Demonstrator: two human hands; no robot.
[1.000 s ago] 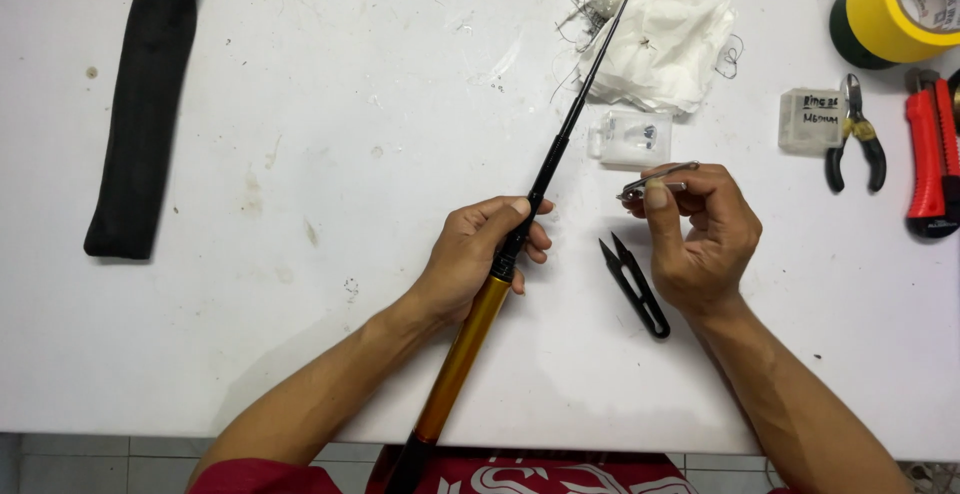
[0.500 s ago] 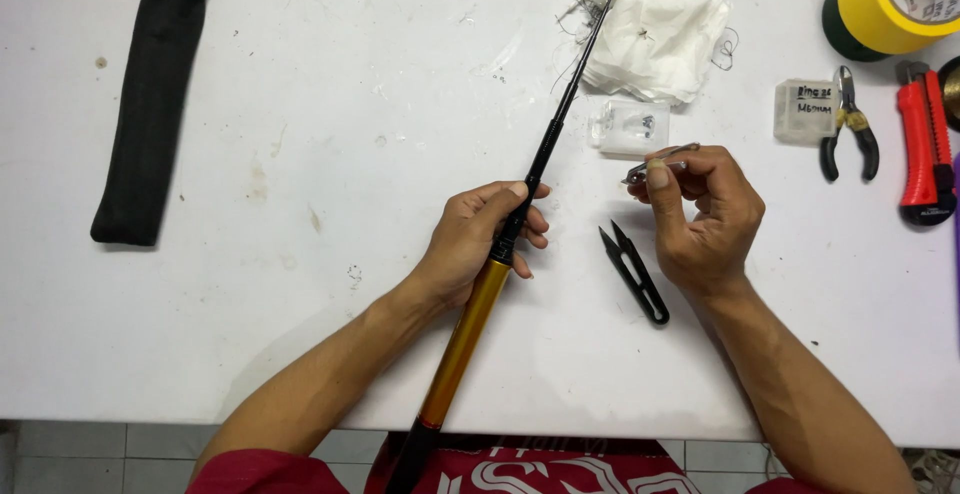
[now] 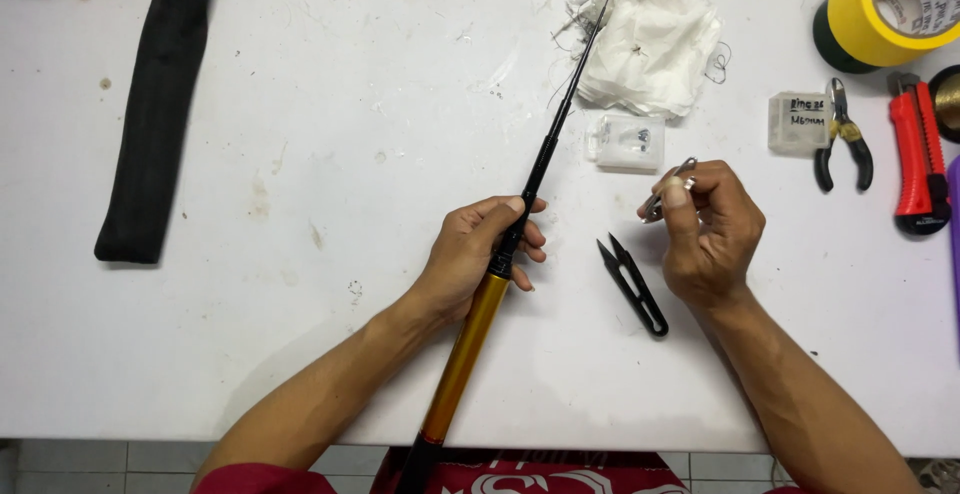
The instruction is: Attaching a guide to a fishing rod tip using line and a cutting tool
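Note:
My left hand grips a long thin rod where its black upper section meets the gold lower section. The rod runs diagonally from the table's near edge up toward the far middle. My right hand is closed around a small metal tool, whose tip sticks out to the upper left between thumb and fingers. Black thread snips lie on the table between my two hands, touching neither.
A crumpled white cloth and a small clear plastic box lie near the rod tip. At right are a yellow tape roll, another clear box, black pliers and a red utility knife. A black sleeve lies far left.
Both hands hold the same things as before. The view has shifted slightly; the hands and rod sit about where they were.

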